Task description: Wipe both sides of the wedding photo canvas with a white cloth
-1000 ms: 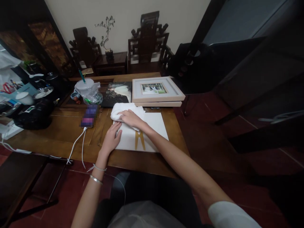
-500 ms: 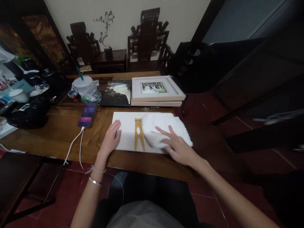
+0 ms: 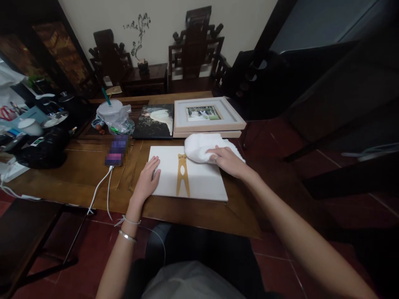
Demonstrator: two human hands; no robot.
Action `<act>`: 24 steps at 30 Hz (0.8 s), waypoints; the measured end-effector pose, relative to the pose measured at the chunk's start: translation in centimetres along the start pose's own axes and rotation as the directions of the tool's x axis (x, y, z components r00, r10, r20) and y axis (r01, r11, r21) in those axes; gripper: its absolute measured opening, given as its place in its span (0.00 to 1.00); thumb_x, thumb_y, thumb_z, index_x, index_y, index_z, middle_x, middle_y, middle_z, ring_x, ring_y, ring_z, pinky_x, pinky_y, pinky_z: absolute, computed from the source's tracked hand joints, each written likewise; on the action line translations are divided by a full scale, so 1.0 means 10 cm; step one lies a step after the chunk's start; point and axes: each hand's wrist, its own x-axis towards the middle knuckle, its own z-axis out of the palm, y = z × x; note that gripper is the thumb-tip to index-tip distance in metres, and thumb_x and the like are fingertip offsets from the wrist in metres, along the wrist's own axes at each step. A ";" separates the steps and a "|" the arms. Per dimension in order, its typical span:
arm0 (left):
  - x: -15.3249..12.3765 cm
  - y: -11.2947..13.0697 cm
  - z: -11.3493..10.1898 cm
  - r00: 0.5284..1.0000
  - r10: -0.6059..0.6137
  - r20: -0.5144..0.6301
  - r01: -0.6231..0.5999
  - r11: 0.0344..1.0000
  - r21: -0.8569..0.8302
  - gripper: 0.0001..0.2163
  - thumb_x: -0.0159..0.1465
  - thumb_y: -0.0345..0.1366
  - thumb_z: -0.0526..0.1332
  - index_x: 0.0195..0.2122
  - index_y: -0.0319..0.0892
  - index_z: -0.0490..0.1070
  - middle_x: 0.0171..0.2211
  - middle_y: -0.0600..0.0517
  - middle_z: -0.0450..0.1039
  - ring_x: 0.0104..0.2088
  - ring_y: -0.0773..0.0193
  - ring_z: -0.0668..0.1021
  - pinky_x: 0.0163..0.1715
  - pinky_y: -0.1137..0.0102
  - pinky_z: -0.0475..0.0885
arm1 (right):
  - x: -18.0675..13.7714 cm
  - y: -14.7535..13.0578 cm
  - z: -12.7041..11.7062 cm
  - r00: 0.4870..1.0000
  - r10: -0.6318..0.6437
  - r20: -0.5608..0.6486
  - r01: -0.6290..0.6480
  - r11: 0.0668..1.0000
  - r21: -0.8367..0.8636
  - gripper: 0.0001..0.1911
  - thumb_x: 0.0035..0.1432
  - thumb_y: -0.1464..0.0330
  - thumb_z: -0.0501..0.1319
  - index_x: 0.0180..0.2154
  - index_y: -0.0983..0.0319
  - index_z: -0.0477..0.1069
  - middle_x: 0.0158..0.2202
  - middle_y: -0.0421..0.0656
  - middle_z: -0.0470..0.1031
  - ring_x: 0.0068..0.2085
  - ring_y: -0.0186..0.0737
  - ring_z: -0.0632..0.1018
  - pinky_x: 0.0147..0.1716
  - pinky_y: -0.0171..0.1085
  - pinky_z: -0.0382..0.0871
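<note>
A white board [image 3: 199, 182] lies face down on the wooden table [image 3: 77, 174], with a gold stand piece [image 3: 182, 175] on its back. My left hand [image 3: 148, 179] rests flat on the board's left edge, fingers stretched out. A bunched white cloth [image 3: 202, 147] sits at the board's far right corner, and my right hand [image 3: 226, 160] presses on it with curled fingers.
Behind the board lie a dark photo print [image 3: 154, 120] and a light framed picture [image 3: 207, 116] stacked on another frame. A phone [image 3: 116, 150] with a white cable, a lidded cup [image 3: 109, 110] in a plastic bag and kitchen clutter [image 3: 40, 137] sit to the left. Dark chairs stand beyond.
My right hand swept the cloth from the board's far left corner across to its right edge, then back up to the far right corner. The left hand has stayed put.
</note>
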 end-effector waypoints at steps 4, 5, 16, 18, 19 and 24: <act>0.00 0.01 -0.01 1.000 -0.003 -0.002 0.003 1.000 -0.006 0.18 0.66 0.34 0.52 0.56 0.38 0.66 0.60 0.41 0.63 0.63 0.57 0.62 0.63 0.55 0.55 | -0.06 -0.02 0.15 0.997 -0.040 -0.067 0.037 0.998 -0.041 0.15 0.54 0.72 0.47 0.31 0.61 0.72 0.39 0.45 0.79 0.50 0.52 0.75 0.62 0.61 0.44; 0.00 0.02 -0.01 1.000 -0.003 -0.003 0.003 1.000 -0.008 0.18 0.66 0.34 0.52 0.56 0.39 0.66 0.60 0.42 0.63 0.63 0.57 0.62 0.63 0.54 0.55 | -0.18 -0.04 0.20 0.995 -0.071 -0.071 0.067 0.996 -0.064 0.15 0.54 0.72 0.47 0.32 0.62 0.72 0.46 0.48 0.77 0.54 0.53 0.72 0.62 0.62 0.42; -0.01 0.01 0.01 1.000 0.003 0.006 -0.003 1.000 0.013 0.19 0.66 0.34 0.51 0.58 0.40 0.64 0.61 0.43 0.62 0.64 0.58 0.60 0.64 0.54 0.54 | -1.26 -0.55 -0.12 0.952 -0.089 0.293 0.088 0.996 0.017 0.11 0.55 0.72 0.51 0.29 0.57 0.71 0.48 0.42 0.77 0.58 0.52 0.69 0.61 0.58 0.51; -0.01 0.01 0.01 1.000 -0.001 0.012 0.001 1.000 0.014 0.19 0.66 0.34 0.51 0.58 0.39 0.64 0.61 0.42 0.61 0.64 0.58 0.60 0.64 0.55 0.53 | -1.07 -0.40 -0.18 0.961 -0.024 0.277 0.015 0.999 0.035 0.10 0.55 0.69 0.52 0.27 0.56 0.71 0.38 0.41 0.79 0.56 0.53 0.70 0.59 0.57 0.56; 0.00 0.01 0.00 1.000 -0.003 0.016 0.003 1.000 0.012 0.19 0.66 0.34 0.51 0.58 0.38 0.64 0.61 0.42 0.61 0.64 0.58 0.60 0.64 0.55 0.53 | -0.93 -0.31 -0.19 0.969 0.000 0.247 -0.013 0.999 0.050 0.10 0.54 0.68 0.52 0.25 0.57 0.70 0.33 0.41 0.78 0.54 0.53 0.72 0.58 0.57 0.58; 0.00 0.03 -0.02 1.000 -0.015 0.011 0.015 1.000 -0.013 0.18 0.66 0.35 0.52 0.57 0.41 0.66 0.61 0.43 0.62 0.64 0.58 0.61 0.64 0.54 0.54 | -0.16 0.03 -0.17 0.995 0.047 0.083 -0.056 0.993 0.106 0.10 0.48 0.68 0.49 0.17 0.58 0.60 0.22 0.40 0.70 0.36 0.48 0.76 0.49 0.51 0.66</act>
